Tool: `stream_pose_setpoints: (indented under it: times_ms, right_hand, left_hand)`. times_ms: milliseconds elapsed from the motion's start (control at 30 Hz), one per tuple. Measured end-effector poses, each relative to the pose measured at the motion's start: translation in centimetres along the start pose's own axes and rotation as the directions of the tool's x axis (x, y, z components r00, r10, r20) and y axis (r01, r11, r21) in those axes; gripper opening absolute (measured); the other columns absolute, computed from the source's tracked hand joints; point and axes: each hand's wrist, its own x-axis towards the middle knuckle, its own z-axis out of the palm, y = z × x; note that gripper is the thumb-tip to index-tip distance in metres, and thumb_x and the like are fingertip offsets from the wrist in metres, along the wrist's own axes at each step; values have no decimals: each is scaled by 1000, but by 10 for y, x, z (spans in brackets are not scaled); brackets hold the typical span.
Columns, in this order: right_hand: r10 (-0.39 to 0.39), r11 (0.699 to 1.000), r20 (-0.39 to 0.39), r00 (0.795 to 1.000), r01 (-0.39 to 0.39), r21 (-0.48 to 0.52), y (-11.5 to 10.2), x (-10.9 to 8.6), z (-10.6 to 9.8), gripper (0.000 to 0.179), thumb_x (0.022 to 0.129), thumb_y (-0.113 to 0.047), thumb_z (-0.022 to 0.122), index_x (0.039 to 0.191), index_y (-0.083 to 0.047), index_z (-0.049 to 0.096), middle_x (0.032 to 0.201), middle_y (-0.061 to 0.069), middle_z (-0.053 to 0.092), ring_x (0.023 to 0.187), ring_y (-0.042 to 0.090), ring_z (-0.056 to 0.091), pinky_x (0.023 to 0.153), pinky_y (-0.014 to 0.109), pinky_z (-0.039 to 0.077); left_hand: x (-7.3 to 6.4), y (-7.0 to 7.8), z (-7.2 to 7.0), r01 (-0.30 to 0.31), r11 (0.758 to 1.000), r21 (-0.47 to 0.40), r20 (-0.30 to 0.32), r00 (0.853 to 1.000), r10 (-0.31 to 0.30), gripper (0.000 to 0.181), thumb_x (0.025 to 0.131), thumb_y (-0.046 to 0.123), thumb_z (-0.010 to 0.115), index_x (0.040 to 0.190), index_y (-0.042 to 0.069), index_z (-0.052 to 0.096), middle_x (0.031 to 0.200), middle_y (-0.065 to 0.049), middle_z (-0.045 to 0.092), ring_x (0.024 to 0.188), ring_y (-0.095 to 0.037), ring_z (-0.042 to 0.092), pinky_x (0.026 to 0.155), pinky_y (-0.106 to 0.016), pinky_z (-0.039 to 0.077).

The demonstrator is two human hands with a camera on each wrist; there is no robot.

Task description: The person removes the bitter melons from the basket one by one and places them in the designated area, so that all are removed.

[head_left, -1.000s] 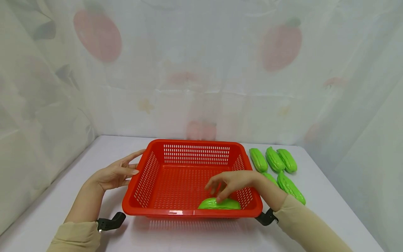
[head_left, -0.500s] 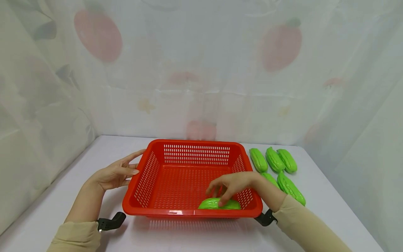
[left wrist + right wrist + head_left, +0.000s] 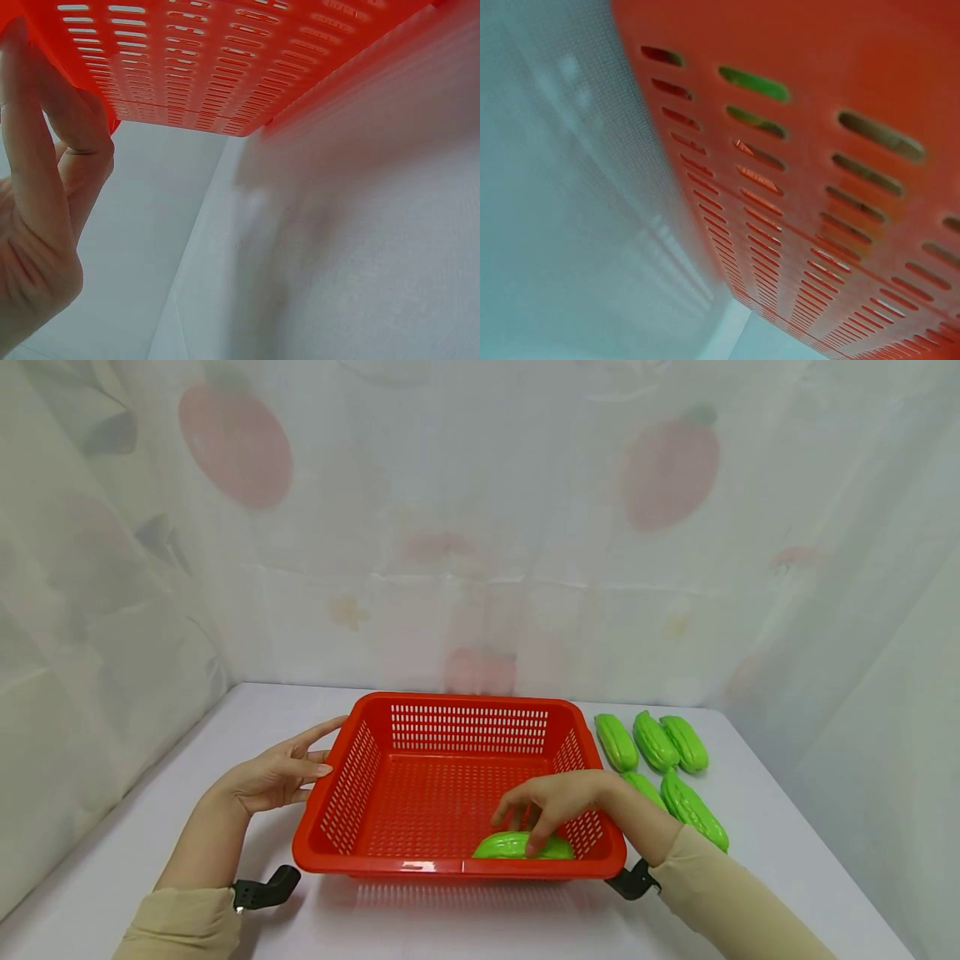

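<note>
A red plastic basket (image 3: 450, 810) with slotted walls stands on the white table in the head view. My left hand (image 3: 277, 772) holds its left rim, thumb at the rim's top and the other fingers spread against the outside. Bent fingers (image 3: 82, 142) reach up beside the slotted wall in the left wrist view. Over the basket's near right corner, my right hand (image 3: 558, 802) grips a glossy green bitter melon (image 3: 498, 846), thumb on its near side and fingers curved behind. The near rim hides the melon's underside. Through a slot in the right wrist view, green (image 3: 754, 83) shows.
Several more green bitter melons (image 3: 656, 743) lie on the table right of the basket, one partly behind my right forearm. A white curtain with strawberry prints (image 3: 480, 568) closes off the back and sides. The white table (image 3: 780, 852) extends past the melons.
My right hand has shifted slightly right and its thumb has moved lower onto the near side of the melon. The left hand and the basket hold nearly still.
</note>
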Motion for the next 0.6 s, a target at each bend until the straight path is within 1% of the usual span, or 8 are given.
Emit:
stream_pose_setpoints:
  times_ms: [300,600]
  right_hand:
    - [-4,1000,-4,1000,4,6,-1,0,1,44,84,-12,74,127,-17,62,111,-2,66,99,10,62,85,19,53]
    - [-40,998,-62,997,43,51,1,0,0,40,86,-12,73,124,-20,63,112,-1,67,103,13,62,86,21,55]
  left_hand:
    - [0,0,-1,0,1000,-1,5,1000,0,72,100,-3,40,158,25,6,127,-1,66,105,-14,71,88,-35,60]
    - [0,0,-1,0,1000,-2,23,1000,0,72,100,-2,40,158,25,6,128,-1,66,106,-14,70,89,-34,60]
